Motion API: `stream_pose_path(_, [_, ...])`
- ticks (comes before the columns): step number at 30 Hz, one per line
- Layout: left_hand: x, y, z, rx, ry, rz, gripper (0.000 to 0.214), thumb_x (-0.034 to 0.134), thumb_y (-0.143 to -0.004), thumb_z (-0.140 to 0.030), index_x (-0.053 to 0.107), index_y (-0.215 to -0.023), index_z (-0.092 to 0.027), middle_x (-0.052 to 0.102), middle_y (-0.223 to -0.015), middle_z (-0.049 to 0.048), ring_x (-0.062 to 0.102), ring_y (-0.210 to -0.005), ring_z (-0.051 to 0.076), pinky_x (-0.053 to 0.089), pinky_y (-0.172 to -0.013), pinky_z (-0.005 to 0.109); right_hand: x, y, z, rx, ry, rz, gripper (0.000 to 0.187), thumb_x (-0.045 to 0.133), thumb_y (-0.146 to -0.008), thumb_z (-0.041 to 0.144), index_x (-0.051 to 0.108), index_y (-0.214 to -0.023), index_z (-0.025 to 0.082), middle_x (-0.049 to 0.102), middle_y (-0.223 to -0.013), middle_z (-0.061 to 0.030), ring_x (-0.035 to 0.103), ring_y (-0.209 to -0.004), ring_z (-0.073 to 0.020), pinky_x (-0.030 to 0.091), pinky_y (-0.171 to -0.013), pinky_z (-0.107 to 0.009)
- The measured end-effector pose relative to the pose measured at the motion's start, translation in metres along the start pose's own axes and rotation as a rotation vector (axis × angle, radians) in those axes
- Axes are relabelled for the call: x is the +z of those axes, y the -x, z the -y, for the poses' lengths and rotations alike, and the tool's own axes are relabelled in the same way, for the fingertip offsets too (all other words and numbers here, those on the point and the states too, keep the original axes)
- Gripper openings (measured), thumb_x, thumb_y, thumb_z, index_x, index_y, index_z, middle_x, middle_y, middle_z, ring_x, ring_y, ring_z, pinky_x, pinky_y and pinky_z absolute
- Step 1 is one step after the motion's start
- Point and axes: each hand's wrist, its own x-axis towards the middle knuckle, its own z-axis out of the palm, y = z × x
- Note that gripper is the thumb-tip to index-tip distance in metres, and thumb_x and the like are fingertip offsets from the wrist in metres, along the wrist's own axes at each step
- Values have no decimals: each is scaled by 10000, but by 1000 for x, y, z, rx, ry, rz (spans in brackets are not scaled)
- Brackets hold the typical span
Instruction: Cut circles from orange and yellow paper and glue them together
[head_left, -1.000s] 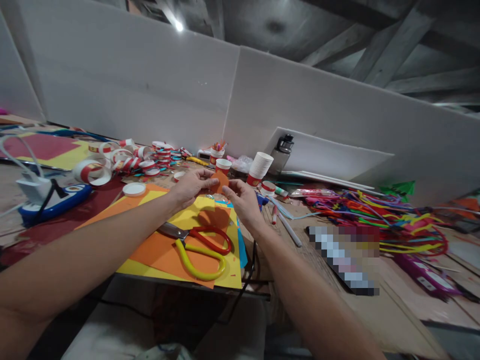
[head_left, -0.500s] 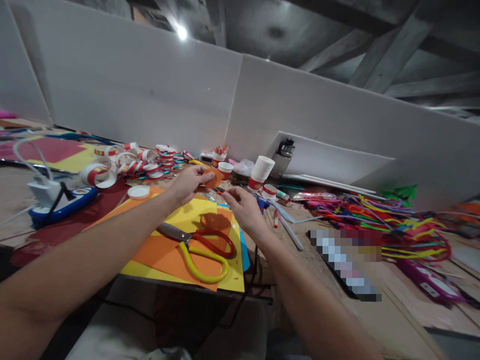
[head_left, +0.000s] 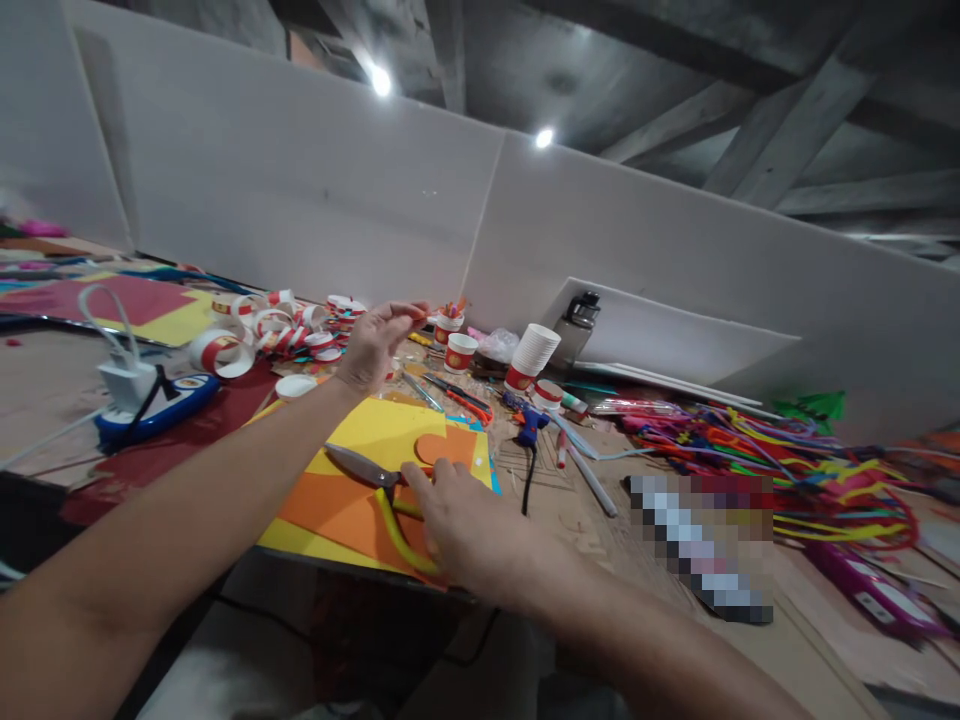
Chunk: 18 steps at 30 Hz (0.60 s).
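Note:
My left hand [head_left: 377,342] is raised above the table and pinches a small orange paper piece [head_left: 421,318], seen nearly edge-on between thumb and fingertips. My right hand [head_left: 466,522] lies low on the scissors [head_left: 358,464], fingers curled over the red and yellow handles and hiding most of them. The blades point left. The scissors rest on orange paper [head_left: 330,505] stacked over a yellow sheet [head_left: 379,428]. A rounded orange cut-out [head_left: 442,447] lies just beyond my right fingers.
Behind stand a stack of white paper cups [head_left: 534,351], a dark bottle [head_left: 577,324] and a blue glue gun [head_left: 531,427]. Red-and-white paper rings [head_left: 244,332] lie at the left, near a blue power strip [head_left: 154,406]. Colourful pipe cleaners [head_left: 787,462] cover the right.
My right hand let go of the orange piece and dropped toward me onto the scissors. My left hand kept the piece and lifted it. The view shifted left.

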Motion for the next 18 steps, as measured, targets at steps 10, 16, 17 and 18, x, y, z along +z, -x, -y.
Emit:
stream_pose_path(10, [-17,-25,-5,195,-25,-112,272,838,-653,-173,674,-869,-193,708,-1083,60,657,-1073,163,489,-1014,326,-1,-8,-33,56,-894,-421,385,564,-798,207,568,-1182,213,672,-861,-23,622,-741,-171,469,-633,-274])
stream_pose_path(16, [9,14,2,237,-324,141,284,838,-682,-242,692,-920,-192,662,-1165,108,610,-1181,228,452,-1066,376,-25,-58,-57,-61,-1398,-1005,554,658,-755,308,399,-1245,296,637,-918,7,646,-812,-154,544,-684,-287])
stream_pose_path(17, [13,20,2,249,-361,184,276,836,-690,-241,698,-924,-196,655,-1174,111,603,-1190,233,448,-1075,381,-25,-65,-62,-40,-1420,-1076,575,668,-754,325,370,-1247,309,631,-915,16,646,-789,-148,545,-668,-282])
stream_pose_path(18, [16,25,1,261,-371,216,252,823,-711,-240,701,-928,-199,646,-1191,114,599,-1195,234,451,-1076,386,-24,-72,-67,-12,-1432,-1126,592,676,-757,337,345,-1248,318,627,-927,20,644,-764,-140,546,-659,-280])
